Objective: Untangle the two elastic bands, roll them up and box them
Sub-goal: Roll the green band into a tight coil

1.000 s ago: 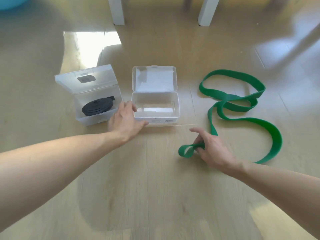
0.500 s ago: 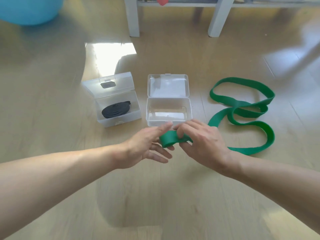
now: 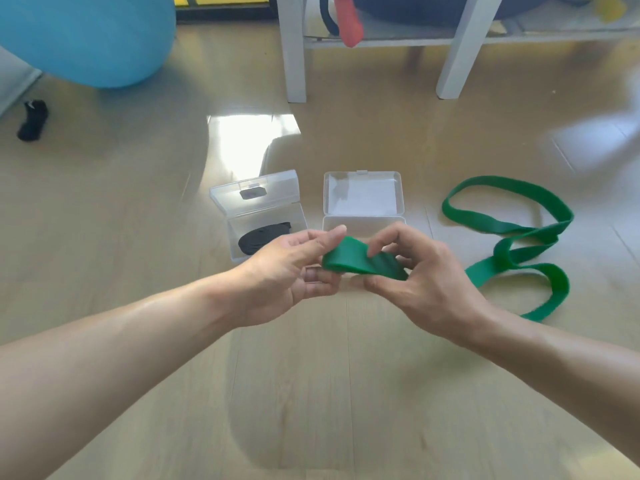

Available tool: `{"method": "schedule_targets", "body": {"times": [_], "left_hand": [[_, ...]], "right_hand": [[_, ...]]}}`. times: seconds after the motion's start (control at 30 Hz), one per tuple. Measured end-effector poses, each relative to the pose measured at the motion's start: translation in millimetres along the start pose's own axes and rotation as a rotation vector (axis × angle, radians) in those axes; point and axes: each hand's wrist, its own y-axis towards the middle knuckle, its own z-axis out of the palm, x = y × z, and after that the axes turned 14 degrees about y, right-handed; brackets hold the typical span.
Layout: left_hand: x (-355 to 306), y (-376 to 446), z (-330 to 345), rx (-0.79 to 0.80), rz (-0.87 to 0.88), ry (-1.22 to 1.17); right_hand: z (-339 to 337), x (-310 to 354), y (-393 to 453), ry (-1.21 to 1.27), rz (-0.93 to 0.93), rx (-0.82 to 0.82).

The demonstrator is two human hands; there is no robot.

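Since the earlier frame both hands have lifted the near end of the green band (image 3: 363, 263) off the floor and brought it up in front of the boxes, and the loose loops on the right have drawn in a little toward the hands. The left hand (image 3: 294, 271) pinches the folded end of the green band between thumb and curled fingers, thumb tip on its far edge. The right hand (image 3: 426, 278) grips the same fold from the right, forefinger bent over the top and thumb underneath, the other fingers curled behind. The rest of the green band trails from under the right hand to the right and lies in winding loops on the wooden floor (image 3: 311, 393). Far of the hands stand two clear plastic boxes side by side, lids tipped back. The left box (image 3: 256, 206) holds the black band (image 3: 259, 235), rolled into a flat coil. The right box (image 3: 363, 199) is partly hidden by the fingers; its inside cannot be told. Farther off are white table legs (image 3: 292, 50), a blue ball (image 3: 93, 36) at far left, and a small black object (image 3: 33, 120) on the floor near the left edge.
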Motion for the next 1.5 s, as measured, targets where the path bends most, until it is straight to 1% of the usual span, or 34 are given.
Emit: {"method": "schedule_targets", "body": {"times": [0.07,0.13,0.2,0.27,0.3,0.33,0.4,0.47,0.5,0.53,0.57,0.63,0.67,0.7,0.77,0.8,0.83,0.87,0.93,0.97,1.0,1.07,1.1,1.13,1.23,1.27,1.3,1.33,1.37,1.4,1.43,1.47,1.5], "left_hand": [[0.4,-0.1,-0.6,0.012,-0.058,-0.125],[0.8,0.1,-0.2,0.018,-0.082,-0.171],[1.9,2.4,0.8,0.022,-0.068,-0.124],[0.1,2.6,3.1,0.064,-0.037,-0.077],[-0.8,2.7,4.2,0.106,-0.021,-0.074],[-1.2,2.1,4.7,0.168,-0.009,-0.066],[-1.5,1.3,-0.1,0.339,0.006,-0.048],[-3.9,-0.2,-11.0,0.558,0.020,-0.106],[-5.7,-1.1,-17.5,0.612,0.040,-0.189],[-8.2,-1.7,-24.9,0.630,0.064,-0.274],[-13.0,-2.6,-33.2,0.600,0.085,-0.342],[-27.4,0.8,-50.6,0.555,0.088,-0.462],[-33.0,3.2,-59.6,0.524,0.103,-0.482],[-35.6,6.5,-67.4,0.456,0.115,-0.474],[-36.7,13.0,-80.3,0.327,0.103,-0.435],[-33.2,17.0,-83.0,0.322,0.080,-0.445],[-28.8,20.5,-81.5,0.296,0.049,-0.426],[-22.4,26.0,-78.4,0.226,0.019,-0.356],[-6.1,34.3,-62.7,-0.005,-0.073,-0.063],[4.6,37.6,-55.3,-0.047,-0.128,0.054],[15.3,40.7,-46.3,-0.056,-0.183,0.152],[33.2,46.6,-28.5,-0.095,-0.256,0.320],[39.1,50.2,-19.8,-0.108,-0.275,0.362],[41.1,53.0,-9.1,-0.089,-0.280,0.368],[32.2,64.3,18.4,0.046,-0.220,0.288],[26.6,68.3,24.1,0.082,-0.202,0.259],[22.1,72.3,27.6,0.123,-0.193,0.241],[18.8,75.1,29.9,0.172,-0.192,0.236],[17.6,76.3,30.6,0.220,-0.196,0.240],[17.6,76.0,29.8,0.258,-0.204,0.243],[19.5,75.1,27.8,0.285,-0.211,0.248],[22.2,73.6,24.5,0.308,-0.220,0.261],[25.5,71.6,19.9,0.330,-0.230,0.286]], "right_hand": [[-2.8,-1.7,2.2,-0.045,-0.016,-0.053],[-6.3,-5.1,2.2,-0.060,-0.011,-0.067],[-7.4,-6.7,1.4,-0.073,-0.003,-0.043],[-10.9,-13.9,2.6,-0.128,0.048,0.056],[-16.1,-23.2,4.0,-0.221,0.085,0.126],[-24.3,-34.7,5.1,-0.369,0.101,0.192],[-47.4,-55.9,4.9,-0.636,0.103,0.279],[-70.9,-72.5,1.9,-0.697,0.156,0.385],[-79.2,-78.1,0.7,-0.709,0.206,0.440],[-84.4,-83.7,-1.1,-0.726,0.251,0.498],[-88.3,-91.8,-3.1,-0.775,0.281,0.560],[-96.6,-112.1,-6.7,-0.939,0.283,0.662],[-101.5,-120.7,-7.9,-1.019,0.308,0.693],[-107.5,-128.7,-9.4,-1.073,0.358,0.700],[-119.6,-139.1,-11.9,-1.109,0.413,0.652],[-124.1,-141.7,-13.8,-1.098,0.423,0.610],[-127.2,-143.8,-15.0,-1.048,0.448,0.564],[-128.0,-142.9,-14.6,-0.948,0.487,0.492],[-131.0,-135.0,-7.2,-0.700,0.554,0.254],[-136.2,-129.6,1.2,-0.635,0.572,0.114],[-144.5,-121.4,11.5,-0.642,0.570,-0.017],[-172.2,-99.3,32.6,-0.839,0.520,-0.271],[-188.1,-83.1,40.7,-0.946,0.449,-0.413],[-204.2,-63.9,46.6,-0.978,0.345,-0.560],[-242.7,-4.7,56.2,-0.810,-0.025,-0.990],[-250.5,12.5,56.1,-0.777,-0.188,-1.084],[-254.5,24.8,54.1,-0.800,-0.344,-1.128],[-255.9,32.6,49.4,-0.872,-0.480,-1.130],[-255.1,35.8,43.9,-0.958,-0.581,-1.094],[-252.6,33.0,37.7,-1.041,-0.633,-1.021],[-246.6,25.1,30.8,-1.109,-0.633,-0.916],[-238.0,12.2,24.3,-1.158,-0.565,-0.779],[-229.1,-3.5,18.2,-1.222,-0.419,-0.600]]}}
